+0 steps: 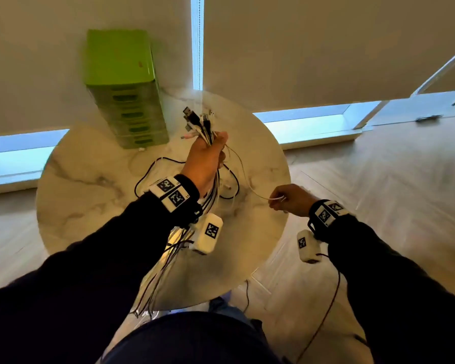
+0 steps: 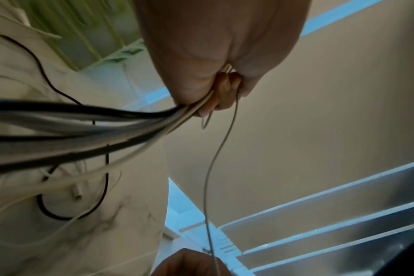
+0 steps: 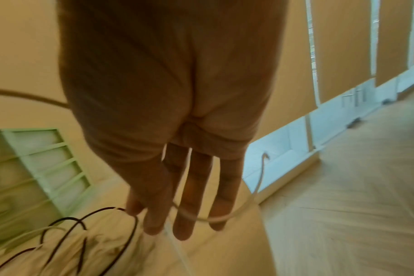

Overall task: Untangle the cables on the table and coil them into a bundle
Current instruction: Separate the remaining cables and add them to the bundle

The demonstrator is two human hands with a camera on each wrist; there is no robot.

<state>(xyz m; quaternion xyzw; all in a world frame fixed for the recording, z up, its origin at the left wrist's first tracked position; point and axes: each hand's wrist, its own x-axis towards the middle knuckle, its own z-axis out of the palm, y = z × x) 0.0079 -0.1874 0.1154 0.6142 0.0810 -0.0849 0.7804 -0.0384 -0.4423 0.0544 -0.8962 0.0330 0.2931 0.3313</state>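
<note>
Above the round marble table [image 1: 90, 179], the left hand [image 1: 206, 160] clenches a bundle of black and white cables [image 1: 202, 124] (USB plugs fanning upward); the right hand [image 1: 290, 199] pinches one thin white cable [image 1: 250, 187].

The head view looks steeply down from above the worktop [image 1: 95, 185], taking in both forearms, the green drawer unit [image 1: 126, 88] at the worktop's far side and the floor around it. The left wrist view sits close under the left hand [image 2: 215, 56], facing along it toward the drawer unit [image 2: 78, 31]. The right wrist view sits equally close behind the right hand [image 3: 168, 115], facing the same drawer unit [image 3: 33, 168]. All three share the worktop beside the drawer unit.
</note>
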